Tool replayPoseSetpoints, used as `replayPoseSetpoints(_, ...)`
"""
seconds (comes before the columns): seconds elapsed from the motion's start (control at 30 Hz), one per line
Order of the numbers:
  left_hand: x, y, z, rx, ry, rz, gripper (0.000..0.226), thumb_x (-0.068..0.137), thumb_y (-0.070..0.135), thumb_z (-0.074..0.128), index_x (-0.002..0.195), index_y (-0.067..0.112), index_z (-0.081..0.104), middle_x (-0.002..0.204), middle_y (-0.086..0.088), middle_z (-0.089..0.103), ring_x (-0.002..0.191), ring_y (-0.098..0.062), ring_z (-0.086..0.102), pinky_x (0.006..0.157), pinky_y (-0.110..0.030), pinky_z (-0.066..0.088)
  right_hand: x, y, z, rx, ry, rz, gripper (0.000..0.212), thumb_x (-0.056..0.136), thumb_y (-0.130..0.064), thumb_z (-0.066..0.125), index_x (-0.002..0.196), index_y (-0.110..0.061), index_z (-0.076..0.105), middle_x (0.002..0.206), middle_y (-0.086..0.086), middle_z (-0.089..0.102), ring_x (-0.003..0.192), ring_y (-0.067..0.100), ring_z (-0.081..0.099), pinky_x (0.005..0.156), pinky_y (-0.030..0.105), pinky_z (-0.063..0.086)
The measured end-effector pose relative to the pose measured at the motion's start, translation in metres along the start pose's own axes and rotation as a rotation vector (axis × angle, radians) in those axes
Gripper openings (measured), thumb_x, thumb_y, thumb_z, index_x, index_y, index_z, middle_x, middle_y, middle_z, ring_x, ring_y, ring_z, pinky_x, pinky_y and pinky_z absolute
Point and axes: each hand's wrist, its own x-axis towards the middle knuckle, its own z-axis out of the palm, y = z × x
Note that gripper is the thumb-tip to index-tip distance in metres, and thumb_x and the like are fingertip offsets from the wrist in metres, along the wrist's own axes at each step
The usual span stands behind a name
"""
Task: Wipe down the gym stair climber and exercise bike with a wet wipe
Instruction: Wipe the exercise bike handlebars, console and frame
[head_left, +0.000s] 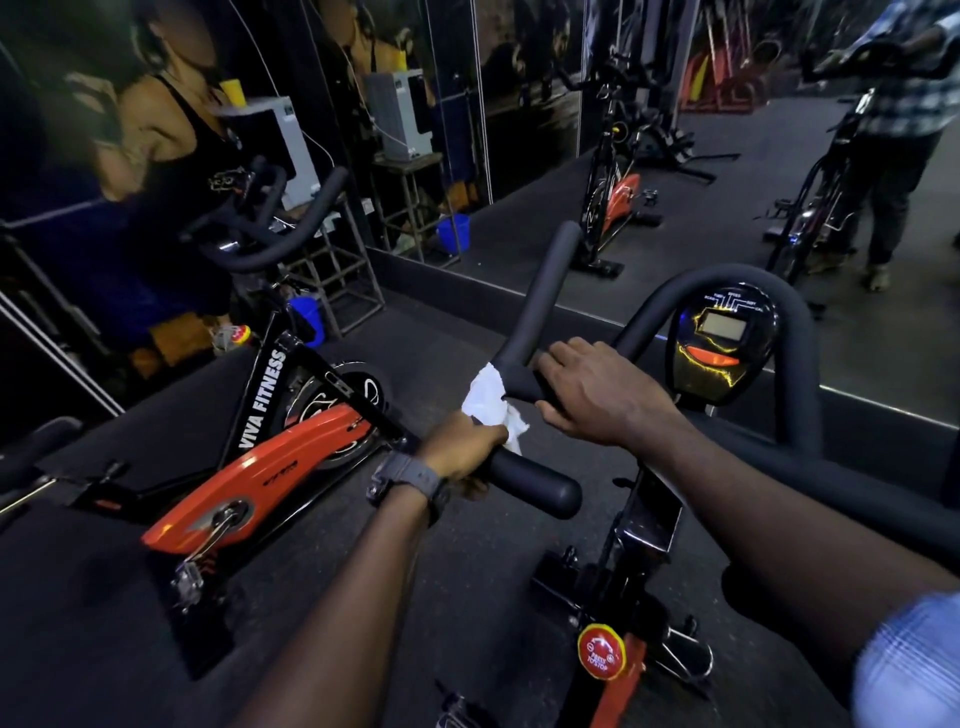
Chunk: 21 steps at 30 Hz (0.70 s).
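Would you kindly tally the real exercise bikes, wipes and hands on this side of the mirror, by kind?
Exercise bikes: 2, the near bike and the orange Viva Fitness bike.
White wipes: 1, the wipe.
Hands: 2, left hand gripping the wipe on the handlebar, right hand holding the bar.
Total: 5.

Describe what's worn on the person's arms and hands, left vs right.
Both hands are bare, no gloves. The left hand has a dark grey wristwatch with a chunky strap at the wrist. The right hand has nothing at the wrist; a light blue checked sleeve covers the upper arm.
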Motion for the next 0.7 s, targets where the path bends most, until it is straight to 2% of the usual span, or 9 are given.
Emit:
replayPoseSetpoints(0.07,-0.005,-0.008,-0.006,0.019,-0.114,-0.098,0.041,0.081,0.038,0.06,0.093,-0.001,0.061,0.058,-0.012,0.064,0.046,-0.027,0.06,0.057,-0.036,0.054,-0.001,-0.001,0.0,-0.004,0.001,0.0,0.043,0.09,-0.049,0.051,0.115,-0.014,0.056,0.107,0.006,0.059,0.097,0.027,0.055,0.078,0.04,0.045)
replayPoseSetpoints(0.13,0.001,-0.002,-0.023,0.141,-0.152,-0.105,0.062,0.079,0.056,0.064,0.103,-0.001,0.064,0.07,-0.012,0.068,0.058,-0.027,0.065,0.057,-0.03,0.053,-0.001,0.0,0.0,-0.006,0.005,0.003,0.042,0.09,-0.048,0.05,0.113,-0.014,0.057,0.105,0.006,0.059,0.095,0.027,0.056,0.076,0.04,0.045)
replayPoseSetpoints(0.23,0.024,0.02,-0.046,0.375,0.049,0.099,0.081,0.062,0.076,0.071,0.106,0.008,0.061,0.098,-0.009,0.069,0.083,-0.02,0.065,0.066,-0.026,0.05,0.0,-0.001,0.0,0.003,0.0,0.0,0.041,0.09,-0.047,0.049,0.11,-0.013,0.058,0.103,0.007,0.059,0.093,0.027,0.055,0.075,0.04,0.044)
replayPoseSetpoints(0.3,0.034,0.036,-0.038,0.449,0.093,0.251,0.092,0.061,0.063,0.081,0.127,0.008,0.049,0.125,-0.009,0.059,0.11,-0.023,0.058,0.083,-0.028,0.047,0.0,-0.001,-0.001,0.011,-0.001,-0.001,0.043,0.09,-0.048,0.048,0.112,-0.013,0.058,0.105,0.007,0.059,0.094,0.027,0.055,0.076,0.04,0.044)
replayPoseSetpoints(0.33,0.037,0.042,-0.026,0.443,0.096,0.283,0.084,0.068,0.047,0.082,0.13,0.005,0.044,0.128,-0.012,0.056,0.116,-0.028,0.055,0.083,-0.027,0.042,-0.001,-0.001,-0.002,0.015,-0.001,-0.002,0.044,0.09,-0.049,0.048,0.114,-0.013,0.058,0.106,0.007,0.059,0.095,0.027,0.055,0.077,0.04,0.044)
replayPoseSetpoints(0.4,0.038,0.042,-0.006,0.471,0.145,0.294,0.056,0.084,0.021,0.07,0.129,0.002,0.043,0.128,-0.017,0.055,0.119,-0.035,0.054,0.079,-0.028,0.036,-0.001,-0.001,-0.002,0.019,0.002,-0.001,0.045,0.089,-0.048,0.049,0.116,-0.013,0.058,0.107,0.007,0.059,0.097,0.027,0.055,0.078,0.04,0.044)
replayPoseSetpoints(0.47,0.04,0.032,-0.001,0.433,0.146,0.342,0.038,0.089,0.014,0.057,0.123,0.0,0.048,0.127,-0.019,0.055,0.119,-0.037,0.052,0.079,-0.027,0.034,-0.002,0.0,0.0,0.008,0.004,-0.001,0.045,0.09,-0.047,0.05,0.116,-0.012,0.058,0.107,0.008,0.059,0.096,0.027,0.056,0.077,0.04,0.045)
replayPoseSetpoints(0.57,0.033,0.004,-0.008,0.312,0.114,0.39,0.038,0.096,0.018,0.043,0.128,-0.001,0.047,0.136,-0.02,0.05,0.128,-0.033,0.047,0.096,-0.029,0.034,-0.001,0.0,0.001,0.003,0.006,-0.001,0.043,0.09,-0.047,0.05,0.114,-0.012,0.058,0.105,0.008,0.059,0.095,0.028,0.056,0.077,0.041,0.045)
replayPoseSetpoints(0.7,-0.001,-0.03,-0.003,0.276,0.277,0.606,0.047,0.098,0.016,0.033,0.138,-0.005,0.044,0.143,-0.023,0.046,0.134,-0.033,0.044,0.108,-0.021,0.024,0.0,0.0,0.002,-0.006,0.006,-0.004,0.044,0.09,-0.048,0.048,0.114,-0.013,0.058,0.105,0.007,0.059,0.096,0.028,0.055,0.078,0.041,0.046)
